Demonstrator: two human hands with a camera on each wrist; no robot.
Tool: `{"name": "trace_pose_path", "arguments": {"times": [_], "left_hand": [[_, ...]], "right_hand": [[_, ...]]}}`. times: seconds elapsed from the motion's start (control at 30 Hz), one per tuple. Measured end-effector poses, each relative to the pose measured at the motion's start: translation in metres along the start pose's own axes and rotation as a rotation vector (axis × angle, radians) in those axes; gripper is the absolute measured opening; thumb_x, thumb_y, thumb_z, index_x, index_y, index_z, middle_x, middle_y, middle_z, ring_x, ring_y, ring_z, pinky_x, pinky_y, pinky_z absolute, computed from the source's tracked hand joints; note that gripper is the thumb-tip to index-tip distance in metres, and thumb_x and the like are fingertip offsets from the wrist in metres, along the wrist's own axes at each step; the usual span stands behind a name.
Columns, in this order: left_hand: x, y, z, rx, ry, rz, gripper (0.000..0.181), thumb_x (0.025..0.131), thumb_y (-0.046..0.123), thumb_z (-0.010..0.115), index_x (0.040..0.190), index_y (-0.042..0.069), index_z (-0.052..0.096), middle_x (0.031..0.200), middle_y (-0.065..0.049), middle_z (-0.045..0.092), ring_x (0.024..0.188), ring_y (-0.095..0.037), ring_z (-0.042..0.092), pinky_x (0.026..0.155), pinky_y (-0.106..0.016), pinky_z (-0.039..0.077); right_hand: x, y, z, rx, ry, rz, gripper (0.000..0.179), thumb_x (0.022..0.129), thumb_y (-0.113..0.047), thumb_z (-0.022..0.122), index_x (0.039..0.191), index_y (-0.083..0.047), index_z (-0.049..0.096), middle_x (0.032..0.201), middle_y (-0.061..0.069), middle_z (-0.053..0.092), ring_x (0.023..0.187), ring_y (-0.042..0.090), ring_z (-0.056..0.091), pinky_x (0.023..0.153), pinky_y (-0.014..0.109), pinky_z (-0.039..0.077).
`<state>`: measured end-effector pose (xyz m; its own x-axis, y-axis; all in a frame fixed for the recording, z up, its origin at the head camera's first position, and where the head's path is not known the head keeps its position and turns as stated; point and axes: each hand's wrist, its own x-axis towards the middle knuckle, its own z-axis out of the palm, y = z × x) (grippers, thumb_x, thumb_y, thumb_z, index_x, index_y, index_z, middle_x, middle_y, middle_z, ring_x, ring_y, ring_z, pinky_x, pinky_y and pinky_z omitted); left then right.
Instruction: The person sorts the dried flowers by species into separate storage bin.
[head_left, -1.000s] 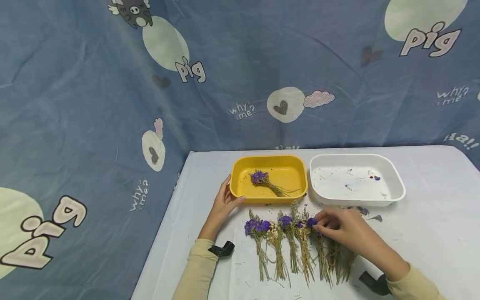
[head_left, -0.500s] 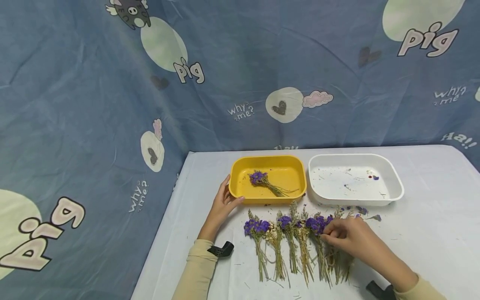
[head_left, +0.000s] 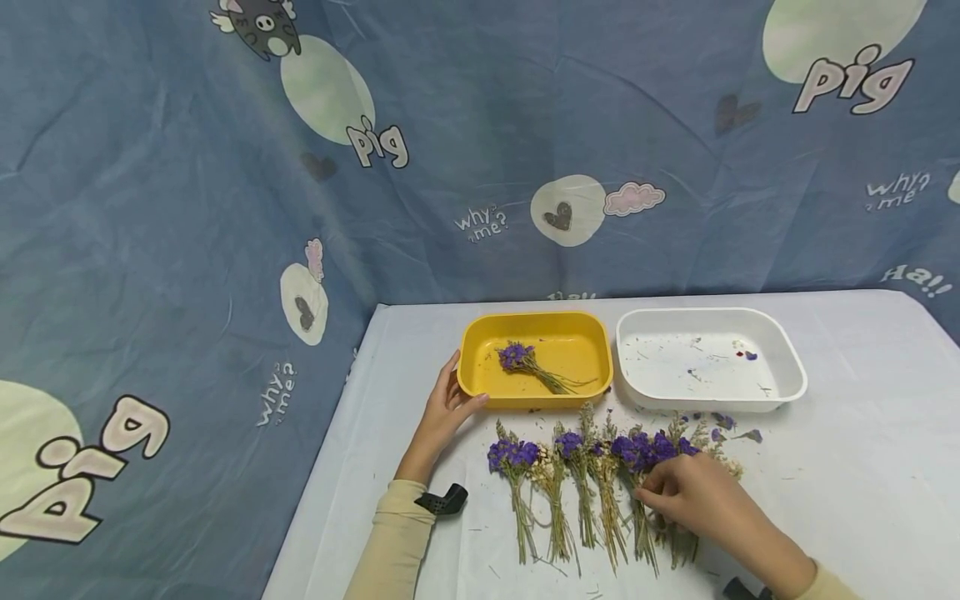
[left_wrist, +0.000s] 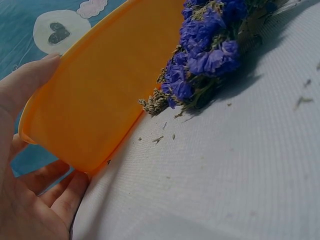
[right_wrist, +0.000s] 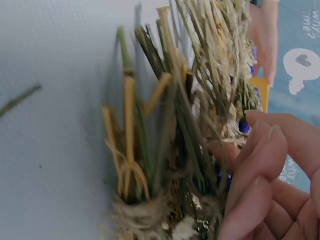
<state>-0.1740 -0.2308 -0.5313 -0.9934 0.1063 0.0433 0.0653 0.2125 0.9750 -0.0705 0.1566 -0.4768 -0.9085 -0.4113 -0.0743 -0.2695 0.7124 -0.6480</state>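
My left hand [head_left: 447, 410] holds the left end of the yellow tray [head_left: 480, 400]. In the left wrist view its thumb lies on the rim and the other fingers reach under the corner. A small purple flower bunch [head_left: 517, 357] lies in that tray. My right hand [head_left: 693, 492] is over the right part of a row of dried flower bunches. Its curled fingers [right_wrist: 260, 155] pinch a bunch [right_wrist: 195, 130] by the stems in the right wrist view. A twine-tied bunch [right_wrist: 137, 210] lies beside it. The hand hides part of the stems in the head view.
A white tray [head_left: 795, 375] with a few petal scraps stands right of the yellow one. More dried bunches, one purple-headed [head_left: 513, 454] and one cream [head_left: 551, 475], lie to the left. Loose florets [head_left: 723, 421] and stem bits are scattered on the white cloth. A blue curtain [head_left: 450, 125] hangs behind.
My right hand has moved down and slightly right from the purple flower heads to the stems, uncovering more heads. Stem ends on the right have shifted slightly left. My left hand stays at the tray.
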Motion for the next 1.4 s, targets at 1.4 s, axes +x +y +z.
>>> {"name": "trace_pose_path", "arguments": {"times": [1.4], "left_hand": [[0.000,0.000,0.000,0.003,0.011,-0.010,0.094,0.093,0.026,0.079,0.165,0.035,0.020,0.158,-0.007,0.046,0.144,-0.029,0.050,0.119,-0.041,0.046]], "right_hand": [[0.000,0.008,-0.002,0.356,-0.124,-0.037,0.011,0.093,-0.016,0.074,0.086,-0.007,0.072,0.069,-0.006,0.073,0.054,0.006,0.066,0.050,0.023,0.059]]}}
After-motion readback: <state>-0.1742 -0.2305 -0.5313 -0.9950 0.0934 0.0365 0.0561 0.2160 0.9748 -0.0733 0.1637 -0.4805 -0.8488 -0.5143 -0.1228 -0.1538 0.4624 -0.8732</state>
